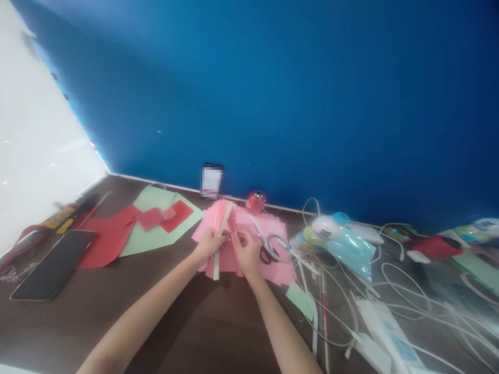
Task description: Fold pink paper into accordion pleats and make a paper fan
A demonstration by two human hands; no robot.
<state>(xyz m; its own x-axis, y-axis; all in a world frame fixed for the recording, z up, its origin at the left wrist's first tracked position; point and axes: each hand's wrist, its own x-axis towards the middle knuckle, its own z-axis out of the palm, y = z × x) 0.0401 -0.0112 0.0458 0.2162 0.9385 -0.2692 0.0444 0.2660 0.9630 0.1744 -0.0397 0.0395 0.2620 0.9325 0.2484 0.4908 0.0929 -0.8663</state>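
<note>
Pink paper is in the middle of my view: a fanned pink paper stack [225, 217] lies on the dark brown table [195, 322], close to the blue wall [273, 93]. The left hand [209, 243] holds this stack from its left side, with the fingers closed around the edge. The right hand [246, 250] is just beside it, with the fingers curled onto the same stack; it looks like a pinch, but the fingertips are too small and blurred for me to be sure. A pale green strip [215, 271] sticks out of the stack towards me.

Under the stack lies a flat pink sheet [278, 270], and on it, just right of the right hand, are scissors [267, 248]. A red tape roll [256, 200] stands near the wall. To the left I see a green sheet [156, 236] with red paper [107, 239] on it, and a dark phone [54, 264]. White cables [390, 291] are tangled on the right.
</note>
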